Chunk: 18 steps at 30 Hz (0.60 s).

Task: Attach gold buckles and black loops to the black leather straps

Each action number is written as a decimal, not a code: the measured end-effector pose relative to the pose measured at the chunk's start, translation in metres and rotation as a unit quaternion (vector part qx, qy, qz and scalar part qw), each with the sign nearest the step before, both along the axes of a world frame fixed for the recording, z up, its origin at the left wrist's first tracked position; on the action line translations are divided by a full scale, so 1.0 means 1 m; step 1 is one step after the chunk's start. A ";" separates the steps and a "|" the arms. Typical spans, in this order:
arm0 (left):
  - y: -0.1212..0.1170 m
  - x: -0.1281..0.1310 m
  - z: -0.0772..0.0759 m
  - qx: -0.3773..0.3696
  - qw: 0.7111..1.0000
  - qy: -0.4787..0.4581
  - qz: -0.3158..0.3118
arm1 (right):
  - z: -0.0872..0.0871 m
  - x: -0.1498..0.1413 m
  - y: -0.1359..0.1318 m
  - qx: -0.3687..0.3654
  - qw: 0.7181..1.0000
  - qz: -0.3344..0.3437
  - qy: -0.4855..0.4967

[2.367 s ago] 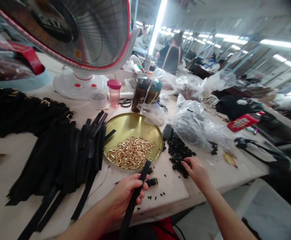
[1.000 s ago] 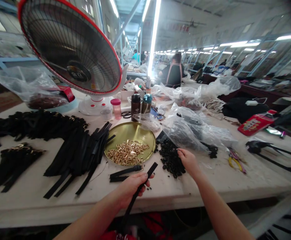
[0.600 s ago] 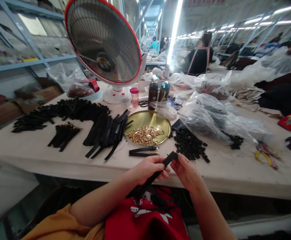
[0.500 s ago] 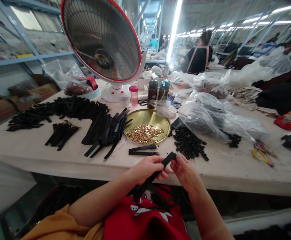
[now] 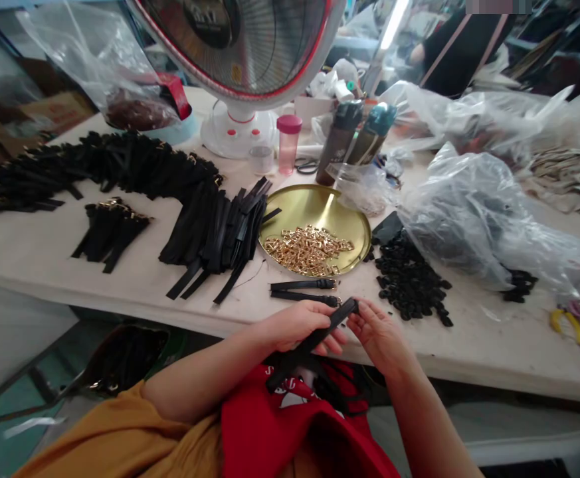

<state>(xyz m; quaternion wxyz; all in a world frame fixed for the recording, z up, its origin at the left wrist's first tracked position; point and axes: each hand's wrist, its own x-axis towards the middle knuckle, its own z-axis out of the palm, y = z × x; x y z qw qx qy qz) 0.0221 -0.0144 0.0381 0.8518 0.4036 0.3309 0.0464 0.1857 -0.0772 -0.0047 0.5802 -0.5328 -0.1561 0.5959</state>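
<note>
Black straps [image 5: 314, 335] lie in my left hand [image 5: 302, 326], its thumb pressing on top and its fingers curled beneath. My right hand [image 5: 380, 335] pinches their far end between thumb and fingertips. The lower ends hang over the red apron [image 5: 309, 431], where more black strips rest on my lap. Just beyond my hands, two finished black straps with buckles [image 5: 303, 285] lie side by side on the table. Behind them is a round gold tray [image 5: 314, 194] with a heap of small gold buckles [image 5: 309, 251]. Small black loops [image 5: 412, 282] are piled right of the tray.
Bundles of black straps [image 5: 214, 232] cover the table's left side. A fan heater [image 5: 242, 126] stands behind, beside a pink-lidded cup [image 5: 288, 143] and two dark bottles [image 5: 339, 139]. Plastic bags [image 5: 489, 212] and yellow-handled cutters [image 5: 569, 325] lie at right. A person [image 5: 464, 50] is at the back.
My view has tilted down and closer to the table. Both hands keep hold of the black straps in nearly the same place, with the strap end now turned slightly.
</note>
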 end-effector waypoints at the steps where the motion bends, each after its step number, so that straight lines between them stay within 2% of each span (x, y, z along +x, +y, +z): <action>1: 0.003 -0.001 -0.002 0.012 1.000 0.006 -0.010 | -0.001 0.000 0.002 -0.009 1.000 0.004 -0.004; 3: 0.009 -0.004 -0.006 0.080 0.996 0.029 -0.034 | -0.002 0.000 0.004 -0.023 0.999 0.008 -0.030; 4: 0.012 -0.006 -0.008 0.141 0.988 0.046 -0.046 | -0.003 0.000 0.004 -0.026 0.998 0.010 -0.055; 7: 0.021 -0.010 -0.012 0.348 0.931 0.089 -0.064 | -0.003 -0.002 0.004 -0.025 0.986 0.035 -0.164; 10: 0.027 -0.012 -0.013 0.462 0.877 0.102 -0.086 | -0.002 -0.006 0.005 -0.015 0.966 0.106 -0.237; 12: 0.030 -0.014 -0.012 0.489 0.858 0.116 -0.106 | -0.003 -0.008 0.008 -0.009 0.956 0.148 -0.254; 13: 0.031 -0.016 -0.011 0.482 0.860 0.120 -0.116 | -0.003 -0.009 0.010 -0.007 0.955 0.155 -0.254; 16: 0.032 -0.023 -0.008 0.390 0.903 0.095 -0.150 | -0.007 -0.010 0.014 -0.018 0.967 0.124 -0.222; 18: 0.032 -0.026 -0.006 0.351 0.921 0.074 -0.153 | -0.009 -0.015 0.017 -0.030 0.976 0.103 -0.190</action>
